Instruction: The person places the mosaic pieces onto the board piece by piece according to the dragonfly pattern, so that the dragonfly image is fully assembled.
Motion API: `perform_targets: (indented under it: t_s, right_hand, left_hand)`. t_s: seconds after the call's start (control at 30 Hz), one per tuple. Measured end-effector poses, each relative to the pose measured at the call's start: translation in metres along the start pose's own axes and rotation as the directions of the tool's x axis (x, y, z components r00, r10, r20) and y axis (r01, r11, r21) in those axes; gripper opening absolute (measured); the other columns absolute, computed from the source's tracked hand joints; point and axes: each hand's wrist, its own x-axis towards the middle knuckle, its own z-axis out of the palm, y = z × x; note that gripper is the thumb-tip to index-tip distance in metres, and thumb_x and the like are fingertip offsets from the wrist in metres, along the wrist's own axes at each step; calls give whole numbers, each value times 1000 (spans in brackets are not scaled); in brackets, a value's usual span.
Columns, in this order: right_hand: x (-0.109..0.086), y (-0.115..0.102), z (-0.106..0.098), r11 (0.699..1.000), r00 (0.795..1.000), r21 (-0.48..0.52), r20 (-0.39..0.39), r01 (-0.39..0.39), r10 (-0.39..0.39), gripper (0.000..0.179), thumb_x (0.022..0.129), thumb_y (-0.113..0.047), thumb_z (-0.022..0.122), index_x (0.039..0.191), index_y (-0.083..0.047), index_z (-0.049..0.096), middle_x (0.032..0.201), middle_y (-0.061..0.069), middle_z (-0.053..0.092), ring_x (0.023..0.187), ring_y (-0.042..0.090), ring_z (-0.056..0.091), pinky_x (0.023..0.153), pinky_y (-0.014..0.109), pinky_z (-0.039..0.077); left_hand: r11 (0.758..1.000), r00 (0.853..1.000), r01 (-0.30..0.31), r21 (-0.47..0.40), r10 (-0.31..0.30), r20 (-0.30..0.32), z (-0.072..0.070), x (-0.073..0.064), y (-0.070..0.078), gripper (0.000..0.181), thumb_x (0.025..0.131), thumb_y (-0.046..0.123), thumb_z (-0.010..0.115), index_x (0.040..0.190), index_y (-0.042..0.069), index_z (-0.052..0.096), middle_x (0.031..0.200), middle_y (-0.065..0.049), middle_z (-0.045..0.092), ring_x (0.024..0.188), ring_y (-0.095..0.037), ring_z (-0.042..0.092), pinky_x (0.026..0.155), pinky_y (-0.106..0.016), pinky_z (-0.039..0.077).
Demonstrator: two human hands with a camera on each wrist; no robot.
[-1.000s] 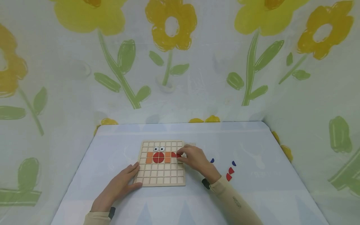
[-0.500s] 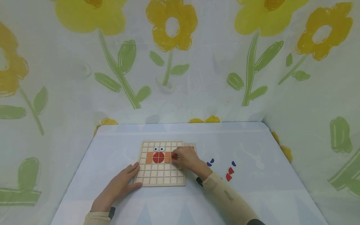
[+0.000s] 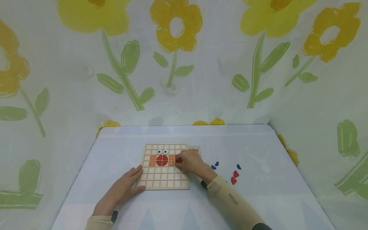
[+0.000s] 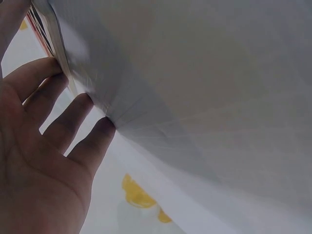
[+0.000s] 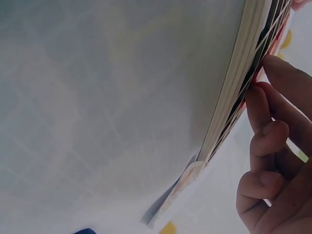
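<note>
A square wooden grid board [image 3: 168, 184] lies on the table. In its cells sit two eye tiles [image 3: 162, 152], a red circle [image 3: 162, 160] of quarter pieces, and orange tiles [image 3: 153, 160] to either side. My left hand [image 3: 122, 188] rests at the board's left edge, fingers extended, thumb by the near left corner. Over the right part of the grid, my right hand [image 3: 192, 162] pinches a small red piece [image 3: 176, 162] between thumb and finger, against the board. The right wrist view shows this red piece [image 5: 258, 77] at the fingertips; its full shape is hidden.
A small gridded card [image 3: 194, 148] lies behind the board's right side, partly covered. Right of my right hand are blue half-round pieces [image 3: 213, 167] and two red quarter pieces [image 3: 236, 174]. A flower-printed curtain [image 3: 212, 95] stands beyond the table's far edge.
One second ago my right hand held the red piece near the board's right edge. It has moved left, close to the orange tiles. The left hand has stayed in place.
</note>
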Motion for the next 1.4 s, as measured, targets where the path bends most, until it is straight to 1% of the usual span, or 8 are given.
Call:
perform_targets:
  t_s: [0.07, 0.2, 0.4, 0.53, 0.8, 1.03, 1.27, 1.4]
  right_hand:
    - [0, 0, 0, 1000, 1000, -2, 2, 11, -11, 15, 89, -30, 81, 102, -23, 81, 86, -14, 69, 78, 4, 58, 73, 22, 52]
    - [1, 0, 0, 1000, 1000, -11, 9, 17, -17, 11, 90, -29, 80, 100, -23, 81, 87, -14, 70, 81, 4, 61, 80, 26, 53]
    - [1, -4, 2, 1000, 999, 9, 24, -26, 26, 13, 90, -29, 80, 102, -24, 80, 87, -14, 69, 82, 5, 60, 84, 30, 52]
    - [0, -5, 3, 999, 999, 9, 20, -33, 33, 15, 90, -27, 80, 104, -23, 80, 89, -13, 69, 81, 6, 60, 79, 26, 54]
    - [-6, 0, 0, 1000, 999, 16, 34, -9, 9, 21, 90, -26, 79, 111, -24, 78, 92, -13, 66, 79, 6, 54, 68, 22, 50]
    - [-23, 4, -21, 997, 999, 69, -19, -24, 25, 24, 92, -30, 77, 114, -22, 77, 98, -13, 68, 86, 8, 58, 74, 25, 52]
    - [-46, 21, -40, 995, 996, 98, -93, 20, -10, 23, 92, -28, 78, 114, -21, 76, 101, -8, 70, 92, 15, 66, 76, 26, 57]
    - [-60, 40, -47, 990, 996, 132, -72, -37, 47, 24, 91, -26, 79, 114, -19, 76, 99, -9, 68, 88, 16, 64, 74, 27, 56]
  left_hand:
    - [1000, 1000, -1, 2, 1, 0, 0, 0, 1, 83, 88, 50, 75, 152, 6, 45, 162, -8, 36, 147, -40, 32, 117, -58, 34]
    - [1000, 1000, -2, 3, 2, 2, -1, -1, 2, 83, 88, 50, 75, 152, 6, 45, 162, -8, 36, 147, -40, 32, 117, -57, 34]
    - [1000, 1000, 7, 4, -7, 3, -1, 0, 3, 84, 88, 50, 75, 152, 6, 45, 162, -9, 36, 147, -40, 32, 117, -57, 34]
    - [1000, 1000, 12, 5, -12, 6, -1, 0, 2, 84, 87, 50, 75, 152, 6, 45, 162, -9, 36, 147, -40, 32, 117, -57, 34]
    - [1000, 1000, 12, 0, -12, 4, 1, 0, 1, 84, 87, 51, 75, 152, 7, 46, 162, -7, 36, 147, -39, 32, 117, -57, 34]
    - [1000, 1000, 9, 2, -9, 6, 1, -1, 2, 85, 87, 53, 74, 152, 7, 45, 162, -8, 36, 147, -40, 32, 117, -57, 34]
    - [1000, 1000, -8, 18, 8, -6, 1, 0, 0, 84, 88, 51, 75, 152, 6, 45, 162, -8, 36, 147, -40, 33, 117, -56, 34]
    - [1000, 1000, -5, 15, 5, -5, 1, 0, -1, 84, 87, 50, 76, 152, 6, 46, 162, -8, 37, 147, -40, 33, 117, -56, 35]
